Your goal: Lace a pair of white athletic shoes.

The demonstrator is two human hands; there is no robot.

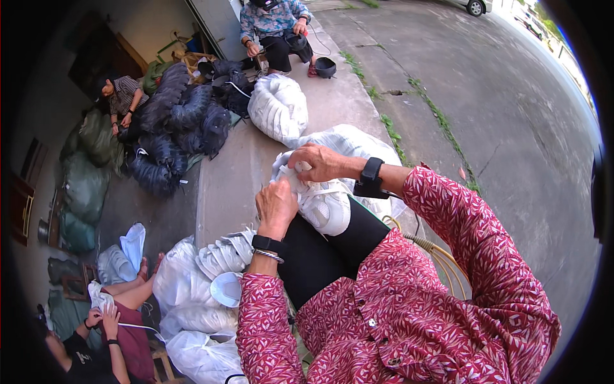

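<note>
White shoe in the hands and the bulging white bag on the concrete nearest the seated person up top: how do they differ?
The white shoe lies over the black trousers, held by the left hand and right hand; the white bag sits on the concrete, untouched. The shoe is smaller than the bag. The shoe shows laces and a rounded toe; the bag is a bulging bundle. Both are white.

White shoe (327,210) partly hidden behind the fingers (299,155), pale vehicle (472,5) cut off by the top edge.
</note>
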